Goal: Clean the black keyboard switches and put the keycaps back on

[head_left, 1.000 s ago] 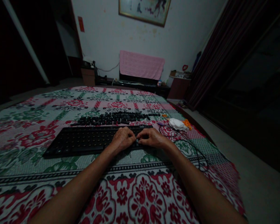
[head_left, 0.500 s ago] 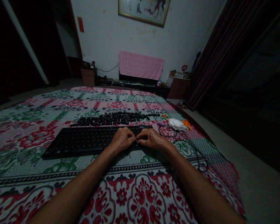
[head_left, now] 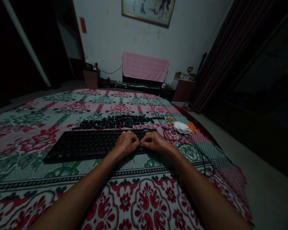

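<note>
A black keyboard [head_left: 84, 143] lies on the patterned cloth, most of its keycaps off, with rows of small yellowish key posts showing. Over its right part my left hand [head_left: 127, 141] and my right hand [head_left: 155, 141] almost meet at the fingertips. Both hands have their fingers closed in a pinch, low against the keyboard. Whatever sits between the fingertips is too small and dark to make out. Just behind the keyboard, a long heap of loose black keycaps [head_left: 115, 121] is spread on the cloth.
To the right lie a crumpled white cloth or tissue [head_left: 182, 127], an orange item [head_left: 192, 127] and a looped black cable [head_left: 204, 156]. The flowered cloth [head_left: 148, 198] covers the surface up to its edge at right. Beyond, a pink towel [head_left: 145, 66] hangs over a screen.
The hands stay at the same spot on the keyboard. My right fingers have shifted only very slightly; the keyboard and keycaps have not moved.
</note>
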Action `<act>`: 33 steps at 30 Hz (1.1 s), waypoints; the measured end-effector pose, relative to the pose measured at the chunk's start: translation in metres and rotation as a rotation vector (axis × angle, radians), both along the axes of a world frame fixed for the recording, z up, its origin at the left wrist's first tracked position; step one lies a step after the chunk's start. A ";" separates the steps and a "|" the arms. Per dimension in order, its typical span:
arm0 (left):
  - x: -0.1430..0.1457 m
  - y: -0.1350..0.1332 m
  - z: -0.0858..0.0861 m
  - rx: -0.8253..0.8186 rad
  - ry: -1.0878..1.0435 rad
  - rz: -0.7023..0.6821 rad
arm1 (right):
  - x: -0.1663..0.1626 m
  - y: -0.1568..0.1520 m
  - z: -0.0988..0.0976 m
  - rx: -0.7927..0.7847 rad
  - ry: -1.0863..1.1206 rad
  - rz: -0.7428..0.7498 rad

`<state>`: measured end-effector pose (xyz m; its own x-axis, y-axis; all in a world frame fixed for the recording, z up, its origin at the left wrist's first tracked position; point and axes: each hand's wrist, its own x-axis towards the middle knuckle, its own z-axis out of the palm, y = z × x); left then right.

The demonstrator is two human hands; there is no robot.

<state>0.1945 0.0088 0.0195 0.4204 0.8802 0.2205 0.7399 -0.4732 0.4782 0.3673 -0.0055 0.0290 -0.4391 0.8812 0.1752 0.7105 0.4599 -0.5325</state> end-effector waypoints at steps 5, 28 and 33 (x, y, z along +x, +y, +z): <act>0.000 0.001 0.001 -0.008 0.009 0.008 | 0.001 -0.003 0.003 -0.030 0.014 -0.026; -0.087 0.008 -0.006 0.288 0.170 0.035 | -0.009 -0.014 -0.026 0.453 0.018 -0.102; -0.102 0.009 -0.013 0.292 0.145 0.041 | -0.009 -0.016 -0.026 0.468 0.014 -0.091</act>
